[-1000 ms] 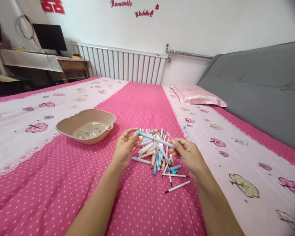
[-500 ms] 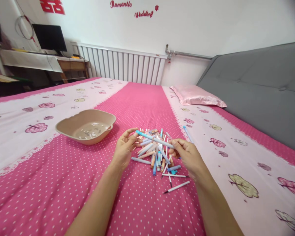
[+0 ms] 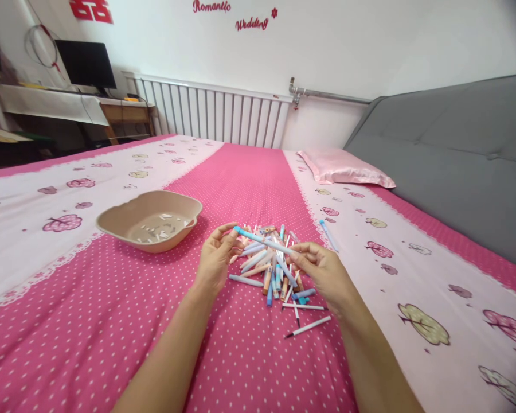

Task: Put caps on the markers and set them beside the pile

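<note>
A slim pen (image 3: 264, 240) with a bright blue end and a pale barrel is held level between my two hands. My left hand (image 3: 214, 258) pinches the blue end, while my right hand (image 3: 322, 269) grips the pale end between thumb and fingers. Beneath it lies a loose pile of pens and pen parts (image 3: 255, 263) in blue, white, peach and orange, partly hidden by the held pen and my fingers. White sticks with dark tips (image 3: 308, 327) lie at the pile's near side, by my right wrist.
A beige basin (image 3: 152, 248) with small white pieces inside stands on the pink bedspread (image 3: 249, 355) to the left. One blue-capped pen (image 3: 329, 236) lies apart at the right. Farther back are a pink pillow (image 3: 346, 168), a grey headboard (image 3: 451, 132) and a white radiator (image 3: 215, 112).
The held pen and my right hand have shifted slightly left. My left hand stays at the blue end; the basin and pile look unchanged.
</note>
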Demonstrator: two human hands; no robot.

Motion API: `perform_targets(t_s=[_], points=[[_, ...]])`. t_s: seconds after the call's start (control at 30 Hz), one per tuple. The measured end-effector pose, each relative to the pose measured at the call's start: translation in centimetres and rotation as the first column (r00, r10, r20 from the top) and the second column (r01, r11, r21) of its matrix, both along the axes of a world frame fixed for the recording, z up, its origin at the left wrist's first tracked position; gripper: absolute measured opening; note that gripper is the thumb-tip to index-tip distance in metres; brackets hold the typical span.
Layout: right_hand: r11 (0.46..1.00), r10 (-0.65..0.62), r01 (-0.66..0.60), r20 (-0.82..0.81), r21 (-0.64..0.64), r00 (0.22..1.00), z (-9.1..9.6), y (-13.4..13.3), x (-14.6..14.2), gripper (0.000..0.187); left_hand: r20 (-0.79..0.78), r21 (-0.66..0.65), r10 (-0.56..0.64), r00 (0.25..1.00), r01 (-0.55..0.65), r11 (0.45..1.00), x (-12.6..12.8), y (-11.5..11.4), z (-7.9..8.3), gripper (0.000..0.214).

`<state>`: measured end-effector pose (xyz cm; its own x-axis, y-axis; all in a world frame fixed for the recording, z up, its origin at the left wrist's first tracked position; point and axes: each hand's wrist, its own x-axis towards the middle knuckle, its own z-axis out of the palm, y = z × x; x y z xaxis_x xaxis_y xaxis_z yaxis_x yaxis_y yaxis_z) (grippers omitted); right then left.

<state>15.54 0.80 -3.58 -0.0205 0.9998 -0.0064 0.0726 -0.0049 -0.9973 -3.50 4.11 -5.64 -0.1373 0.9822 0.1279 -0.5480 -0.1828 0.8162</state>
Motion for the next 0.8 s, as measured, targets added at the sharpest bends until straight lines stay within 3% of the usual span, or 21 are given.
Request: perform_targets(t_s=[0.2, 0.37, 0.47, 0.63, 0.8], points=[[0.998, -0.060, 0.061, -0.041, 0.031, 0.997, -0.5, 0.4, -0.4, 0.028, -0.030, -0.015, -0.053, 0.998, 0.053, 0.998, 0.3, -0.1, -0.2, 0.048], [0.997, -0.065, 0.067, -0.056, 0.032, 0.996, -0.9, 0.4, -1.1, 0.033, -0.098, -0.065, -0.148, 0.984, 0.142, 0.988, 1.2, -0.4, -0.7, 0.031], [1.000, -0.022, 0.022, -0.048, -0.010, 0.999, -1.1, 0.3, -1.5, 0.036, -0.092, -0.086, -0.154, 0.984, 0.146, 0.986, 1.6, -0.4, -0.9, 0.032], [0.997, 0.021, -0.029, 0.113, 0.074, 0.993, -1.5, 0.5, -1.7, 0.029, -0.084, -0.082, -0.126, 0.988, 0.119, 0.990, 1.6, -0.3, -1.0, 0.032], [0.973, -0.110, 0.030, 0.345, 0.228, 0.932, -1.4, 0.4, -1.5, 0.020, -0.093, -0.079, -0.163, 0.982, 0.156, 0.985, 1.5, -0.4, -1.1, 0.031]])
